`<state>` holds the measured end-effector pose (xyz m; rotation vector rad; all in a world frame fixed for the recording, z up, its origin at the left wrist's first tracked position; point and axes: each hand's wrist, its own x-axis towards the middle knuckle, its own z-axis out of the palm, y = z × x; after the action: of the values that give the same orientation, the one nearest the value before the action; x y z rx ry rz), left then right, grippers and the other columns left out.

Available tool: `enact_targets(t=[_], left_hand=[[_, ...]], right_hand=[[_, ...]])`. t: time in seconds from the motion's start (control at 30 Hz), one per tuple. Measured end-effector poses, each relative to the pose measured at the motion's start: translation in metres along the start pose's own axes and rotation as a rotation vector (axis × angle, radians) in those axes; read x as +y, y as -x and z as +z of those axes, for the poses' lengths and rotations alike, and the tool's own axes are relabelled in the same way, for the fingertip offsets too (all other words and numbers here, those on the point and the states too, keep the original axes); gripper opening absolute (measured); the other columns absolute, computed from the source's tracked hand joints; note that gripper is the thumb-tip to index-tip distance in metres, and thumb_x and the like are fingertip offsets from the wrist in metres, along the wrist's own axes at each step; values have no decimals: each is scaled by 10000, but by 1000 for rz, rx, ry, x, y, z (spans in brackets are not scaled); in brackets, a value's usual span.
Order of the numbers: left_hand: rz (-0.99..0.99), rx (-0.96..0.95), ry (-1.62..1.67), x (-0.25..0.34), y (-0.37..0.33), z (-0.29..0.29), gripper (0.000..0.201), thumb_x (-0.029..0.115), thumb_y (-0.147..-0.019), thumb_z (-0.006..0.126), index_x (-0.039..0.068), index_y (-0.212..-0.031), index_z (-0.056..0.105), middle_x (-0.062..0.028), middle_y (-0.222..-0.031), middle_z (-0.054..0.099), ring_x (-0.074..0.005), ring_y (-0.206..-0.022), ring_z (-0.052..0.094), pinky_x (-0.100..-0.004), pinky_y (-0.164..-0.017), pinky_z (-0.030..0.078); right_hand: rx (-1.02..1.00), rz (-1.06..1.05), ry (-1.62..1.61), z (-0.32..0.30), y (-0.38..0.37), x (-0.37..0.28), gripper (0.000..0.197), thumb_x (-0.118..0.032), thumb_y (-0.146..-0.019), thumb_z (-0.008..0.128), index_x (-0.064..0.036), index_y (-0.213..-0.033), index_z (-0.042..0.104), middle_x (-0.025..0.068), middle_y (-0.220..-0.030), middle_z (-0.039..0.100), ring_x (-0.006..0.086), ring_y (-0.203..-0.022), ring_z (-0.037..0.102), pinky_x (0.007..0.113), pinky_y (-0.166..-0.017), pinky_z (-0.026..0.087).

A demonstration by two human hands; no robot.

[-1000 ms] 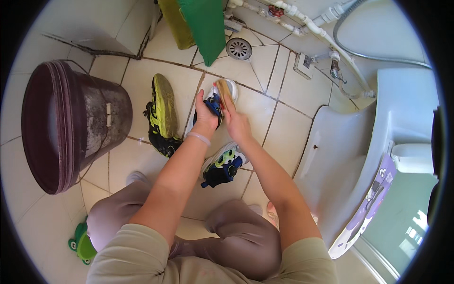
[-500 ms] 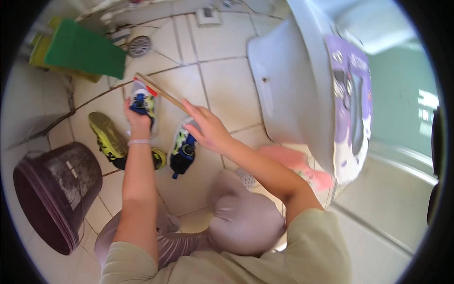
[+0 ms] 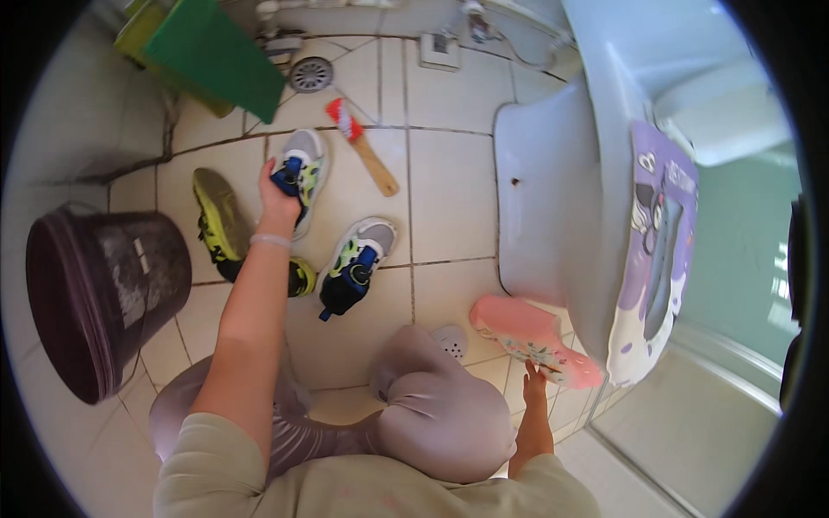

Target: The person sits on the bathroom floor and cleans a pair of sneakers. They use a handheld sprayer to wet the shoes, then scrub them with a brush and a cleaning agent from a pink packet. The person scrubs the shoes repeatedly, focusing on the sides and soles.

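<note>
My left hand (image 3: 281,200) is closed around a child's sneaker (image 3: 304,164) with a grey-white toe and a blue strap. Its matching sneaker (image 3: 358,263) lies to the right, toe pointing away. Farther up, a brush (image 3: 367,151) with a wooden handle and red and white bristles rests on the tiles. My right hand (image 3: 534,385) is out to the right at the near edge of a pink floral pouch (image 3: 527,332), its fingers stretched toward it; whether they touch it is hard to tell. Beside my left wrist lie yellow-and-black shoes (image 3: 220,216), partly behind my forearm.
A dark bucket (image 3: 104,302) lies tipped at the left. Green and yellow boards or basins (image 3: 220,60) lean at the upper left near a round floor drain (image 3: 312,75). On the right stands a white toilet (image 3: 544,198) with a purple seat cover (image 3: 652,250). One grey clog (image 3: 449,341) shows by my knee.
My right hand has let go of the brush, now on the floor, and has moved down and right to the pink pouch. My left hand still holds the sneaker. The view has shifted.
</note>
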<state>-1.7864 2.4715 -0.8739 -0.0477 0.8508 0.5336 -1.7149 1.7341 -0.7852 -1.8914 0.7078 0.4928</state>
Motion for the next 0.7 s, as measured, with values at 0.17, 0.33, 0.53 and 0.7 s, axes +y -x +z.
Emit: enact_targets(t=[0.17, 0.33, 0.53, 0.7], left_hand=[[43, 82, 29, 6, 16, 1, 450, 381, -768, 568, 43, -1065, 564, -123, -1020, 620, -305, -926, 580, -407, -891, 436], [34, 58, 84, 3, 12, -3, 410, 362, -772, 576, 60, -1048, 565, -119, -1001, 623, -284, -890, 595, -397, -843, 464], [59, -11, 161, -6, 6, -3, 357, 320, -769, 613, 49, -1000, 584, -104, -952, 631, -261, -842, 609, -375, -814, 484], [50, 31, 197, -6, 11, 2, 361, 307, -763, 634, 44, -1004, 580, -104, -963, 620, -245, -843, 605, -356, -804, 484]], right_hand=[[-167, -821, 519, 62, 30, -37, 406, -19, -798, 605, -2, -1183, 478, 97, -1173, 529, 227, -1058, 522, 343, -908, 408], [10, -1133, 669, 194, 105, -173, 196, -23, -830, 545, 16, -1019, 581, 180, -987, 601, 310, -921, 574, 343, -803, 447], [-55, -1639, 1068, 285, 113, -270, 203, -6, -788, 524, -16, -978, 592, 166, -799, 554, 316, -728, 541, 388, -609, 442], [-199, -1629, 1165, 338, 148, -326, 221, 22, -770, 502, -24, -961, 602, 153, -739, 543, 324, -690, 542, 405, -605, 442]])
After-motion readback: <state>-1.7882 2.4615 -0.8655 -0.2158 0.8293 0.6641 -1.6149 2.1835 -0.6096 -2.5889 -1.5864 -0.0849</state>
